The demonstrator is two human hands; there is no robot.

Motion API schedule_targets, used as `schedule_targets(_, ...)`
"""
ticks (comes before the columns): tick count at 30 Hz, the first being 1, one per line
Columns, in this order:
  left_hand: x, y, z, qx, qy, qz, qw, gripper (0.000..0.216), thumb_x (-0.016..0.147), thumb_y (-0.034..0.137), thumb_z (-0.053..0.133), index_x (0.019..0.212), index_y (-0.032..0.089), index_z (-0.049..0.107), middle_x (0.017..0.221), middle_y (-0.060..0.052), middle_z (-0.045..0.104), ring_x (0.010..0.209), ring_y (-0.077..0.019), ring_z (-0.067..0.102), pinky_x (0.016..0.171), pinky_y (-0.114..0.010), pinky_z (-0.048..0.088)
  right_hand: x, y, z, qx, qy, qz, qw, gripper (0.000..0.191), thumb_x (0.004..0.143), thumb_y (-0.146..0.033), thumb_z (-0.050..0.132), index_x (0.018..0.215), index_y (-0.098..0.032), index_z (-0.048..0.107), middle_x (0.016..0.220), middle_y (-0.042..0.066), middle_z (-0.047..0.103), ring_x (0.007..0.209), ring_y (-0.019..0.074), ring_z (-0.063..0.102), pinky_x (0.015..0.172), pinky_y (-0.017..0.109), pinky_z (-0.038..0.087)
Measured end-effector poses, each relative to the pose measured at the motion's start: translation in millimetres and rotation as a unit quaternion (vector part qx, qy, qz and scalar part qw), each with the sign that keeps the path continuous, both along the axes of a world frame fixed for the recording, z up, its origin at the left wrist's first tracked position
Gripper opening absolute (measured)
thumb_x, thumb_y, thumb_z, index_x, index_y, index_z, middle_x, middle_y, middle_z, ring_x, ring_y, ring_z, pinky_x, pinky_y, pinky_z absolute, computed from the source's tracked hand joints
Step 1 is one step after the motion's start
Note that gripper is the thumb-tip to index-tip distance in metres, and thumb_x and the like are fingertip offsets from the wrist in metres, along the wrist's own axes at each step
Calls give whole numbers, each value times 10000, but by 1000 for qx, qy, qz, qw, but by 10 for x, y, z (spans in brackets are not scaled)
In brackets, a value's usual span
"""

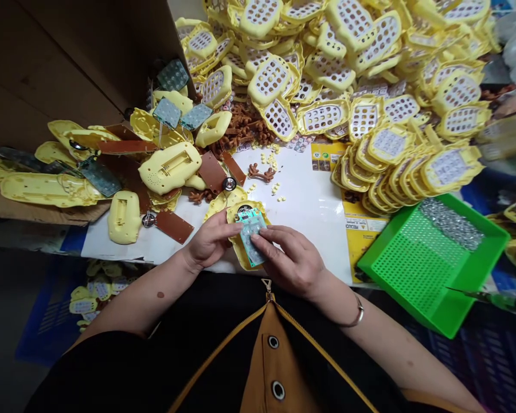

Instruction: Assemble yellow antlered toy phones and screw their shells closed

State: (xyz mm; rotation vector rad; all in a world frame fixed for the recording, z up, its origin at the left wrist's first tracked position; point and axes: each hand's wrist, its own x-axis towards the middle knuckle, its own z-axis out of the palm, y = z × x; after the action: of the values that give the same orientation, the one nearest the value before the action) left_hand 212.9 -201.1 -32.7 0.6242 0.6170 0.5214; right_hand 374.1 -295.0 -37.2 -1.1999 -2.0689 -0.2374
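Observation:
Close to my body, a green circuit board (253,244) with a pale translucent keypad sheet on it lies over a yellow plastic shell half (239,252). My right hand (290,255) grips the board's right side between thumb and fingers. From the left, my left hand (210,238) holds the shell, its thumb reaching to the board's upper left edge. A round speaker (244,210) shows at the top of the shell. Just behind, another yellow shell part (223,201) lies partly covered. Brown antler-shaped pieces (261,172) and tiny yellow buttons (276,188) lie farther back.
Many yellow shells with punched keypad fronts (269,80) are heaped at the back. Stacked shells (389,143) stand at right, beside a green basket (395,252) holding small screws (451,223). Shell backs (172,166) and boards crowd the left, near a cardboard box wall (69,51).

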Motion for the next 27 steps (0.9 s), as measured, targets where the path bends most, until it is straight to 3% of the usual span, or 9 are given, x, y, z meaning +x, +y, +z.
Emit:
schedule_targets(6,32,-13,27,14,49,-13,999,273,673,197,766,922,136,671,889,-64,721,782,-161,645,776,-284,494,12,-25,38,-38,-71,14,997,462,821,-396,659,1154,-80,609,1006,158,677,1001,245,604,860,398,576)
schedule_targets(11,24,-18,-1,29,49,-27,998,278,682,206,760,942,145,684,938,-72,713,836,-176,647,795,-292,491,89,0,195,-93,-4,-2,996,729,753,-635,608,1283,-142,526,1260,205,563,1203,318,502,956,515,495)
schedule_targets(14,32,-11,-15,34,62,-34,997,311,664,201,770,957,152,679,905,-52,700,816,-172,637,768,-289,485,118,69,233,-177,-21,12,984,759,794,-595,586,1363,-117,432,1340,238,491,1268,342,450,964,547,481)
schedule_targets(16,54,-9,-13,43,81,-30,995,300,662,199,767,945,152,678,850,-33,687,790,-166,627,740,-280,479,102,115,211,-196,-48,8,979,749,815,-561,580,1351,-60,430,1318,265,502,1258,352,455,969,553,482)
schedule_targets(19,101,-30,11,60,85,6,995,277,681,187,741,950,161,678,863,-23,686,835,-163,622,771,-270,470,53,153,156,-167,-63,-9,984,736,832,-531,571,1310,15,450,1252,289,539,1218,350,478,976,543,492)
schedule_targets(23,161,-101,52,44,54,39,997,409,637,116,738,1032,181,656,979,-29,688,966,-182,615,870,-284,453,35,145,126,-147,-54,-20,988,694,849,-501,562,1326,-11,445,1239,269,552,1221,341,466,978,554,492)
schedule_targets(27,208,-153,38,8,72,47,996,499,577,63,768,1034,200,623,980,-15,680,930,-176,625,874,-308,457,50,109,121,-151,-41,-24,987,675,840,-490,580,1311,-19,468,1223,259,559,1209,343,462,969,543,500)
